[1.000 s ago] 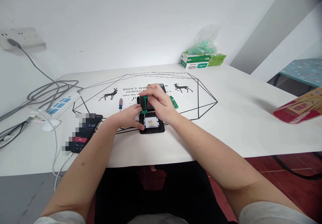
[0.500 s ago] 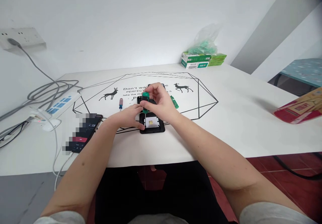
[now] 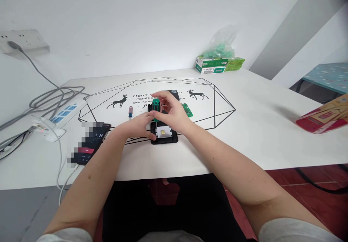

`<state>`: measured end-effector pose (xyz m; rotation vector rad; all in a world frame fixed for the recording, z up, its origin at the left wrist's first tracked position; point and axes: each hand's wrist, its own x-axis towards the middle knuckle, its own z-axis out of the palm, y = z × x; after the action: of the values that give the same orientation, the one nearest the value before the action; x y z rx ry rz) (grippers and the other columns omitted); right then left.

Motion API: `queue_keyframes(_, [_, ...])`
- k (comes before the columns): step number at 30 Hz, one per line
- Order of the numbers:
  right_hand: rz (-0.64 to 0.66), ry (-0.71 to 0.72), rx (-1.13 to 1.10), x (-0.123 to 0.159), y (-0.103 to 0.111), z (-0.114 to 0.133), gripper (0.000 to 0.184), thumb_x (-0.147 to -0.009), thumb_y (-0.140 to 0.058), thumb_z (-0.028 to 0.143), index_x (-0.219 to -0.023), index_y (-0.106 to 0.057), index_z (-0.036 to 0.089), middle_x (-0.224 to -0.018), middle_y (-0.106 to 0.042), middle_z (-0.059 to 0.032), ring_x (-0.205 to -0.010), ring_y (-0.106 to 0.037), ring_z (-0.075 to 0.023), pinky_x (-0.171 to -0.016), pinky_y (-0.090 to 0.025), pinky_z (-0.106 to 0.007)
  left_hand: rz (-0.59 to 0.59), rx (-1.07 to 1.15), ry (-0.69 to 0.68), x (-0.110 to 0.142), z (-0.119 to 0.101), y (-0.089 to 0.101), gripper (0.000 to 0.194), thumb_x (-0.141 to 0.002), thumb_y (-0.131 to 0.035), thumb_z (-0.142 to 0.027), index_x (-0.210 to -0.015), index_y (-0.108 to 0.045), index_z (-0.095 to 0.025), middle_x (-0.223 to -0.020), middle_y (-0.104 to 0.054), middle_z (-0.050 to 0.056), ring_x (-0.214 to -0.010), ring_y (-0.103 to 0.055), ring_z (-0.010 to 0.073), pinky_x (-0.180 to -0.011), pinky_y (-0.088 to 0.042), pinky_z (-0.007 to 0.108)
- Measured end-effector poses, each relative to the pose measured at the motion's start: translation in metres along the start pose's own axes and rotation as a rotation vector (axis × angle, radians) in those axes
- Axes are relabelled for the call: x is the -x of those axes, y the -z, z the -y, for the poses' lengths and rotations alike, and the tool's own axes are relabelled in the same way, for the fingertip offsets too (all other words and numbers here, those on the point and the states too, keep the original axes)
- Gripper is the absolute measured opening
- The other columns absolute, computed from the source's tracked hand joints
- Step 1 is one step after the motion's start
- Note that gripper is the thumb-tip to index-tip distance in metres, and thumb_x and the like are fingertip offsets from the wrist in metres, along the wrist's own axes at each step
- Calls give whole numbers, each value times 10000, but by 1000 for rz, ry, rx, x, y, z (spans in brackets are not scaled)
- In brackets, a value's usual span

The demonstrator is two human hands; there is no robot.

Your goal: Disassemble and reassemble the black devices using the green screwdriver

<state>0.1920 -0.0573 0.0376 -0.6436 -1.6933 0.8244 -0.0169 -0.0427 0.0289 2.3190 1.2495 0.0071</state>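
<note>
My right hand (image 3: 174,112) is closed round the green and black handle of a screwdriver (image 3: 156,106). The screwdriver stands upright, its shaft down at the left side of a black plastic casing (image 3: 168,141). A silver plate (image 3: 167,133) with a gold-coloured square lies in the casing. With thumb and fingers, my left hand (image 3: 138,125) grips the casing's left edge; its fingertips reach up beside the screwdriver. Past the right hand, a green circuit board (image 3: 188,110) and a dark phone-like object (image 3: 174,94) show in part.
A second screwdriver (image 3: 131,112) lies left of the hands. Nearer left are a phone (image 3: 99,140) and a power strip (image 3: 66,113) with cables. Green boxes (image 3: 212,62) under a plastic bag (image 3: 223,44) stand at the back; a red package (image 3: 320,117) sits at the right.
My right fingers have shifted on the screwdriver handle and opened a little, and the handle looks turned. The left hand and the casing have stayed in place.
</note>
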Motion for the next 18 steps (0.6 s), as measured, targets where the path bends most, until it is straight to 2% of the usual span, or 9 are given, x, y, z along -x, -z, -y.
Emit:
queue_keyframes(3, [-34, -14, -19, 0, 1, 1, 498, -832, -762, 253, -1302, -619, 330, -1207, -607, -38, -926, -589, -180, -767, -591, -359, -22, -4, -37, 3, -1, 3, 1048, -769, -841, -602, -1676, -401, -312, -1752, -394, 124, -1598, -361, 434, -1213, -424, 517])
queue_keyframes(6, [-75, -21, -41, -2, 3, 1, 508, -839, -759, 244, -1314, -597, 325, -1129, -587, -33, -942, -596, -186, -757, -599, -349, -63, -10, -54, 6, -3, 7, 909, -785, -852, -580, -1597, -531, -326, -1767, -372, 88, -1635, -275, 437, -1269, -360, 557])
queue_keyframes(9, [-132, -20, -42, -4, 6, -2, 485, -864, -760, 267, -1310, -578, 324, -1153, -587, -48, -990, -600, -202, -759, -615, -355, -116, 29, -127, 6, -6, 8, 590, -828, -829, -576, -1352, -726, -326, -1692, -482, 60, -1604, -330, 411, -1283, -362, 571])
queue_keyframes(12, [-203, -16, -34, -6, 7, -7, 452, -876, -764, 293, -1287, -579, 324, -1212, -586, -59, -1044, -593, -212, -773, -624, -359, -159, 55, -206, 3, -7, 3, 307, -890, -764, -569, -1041, -800, -303, -1560, -612, 58, -1558, -395, 388, -1284, -371, 586])
queue_keyframes(15, [-244, -12, -22, -8, 8, -13, 443, -873, -765, 317, -1276, -579, 320, -1216, -579, -57, -1027, -584, -204, -750, -609, -349, -196, 46, -250, -2, -6, -2, 226, -955, -674, -472, -875, -763, -280, -1443, -691, 73, -1516, -449, 360, -1265, -398, 585])
queue_keyframes(18, [-275, -2, 26, -10, 12, -17, 429, -897, -747, 359, -1280, -556, 322, -1207, -577, -56, -1024, -586, -207, -735, -597, -346, -280, -2, -235, -8, 1, -4, 174, -975, -639, -384, -899, -749, -273, -1388, -721, 67, -1460, -503, 337, -1235, -429, 566])
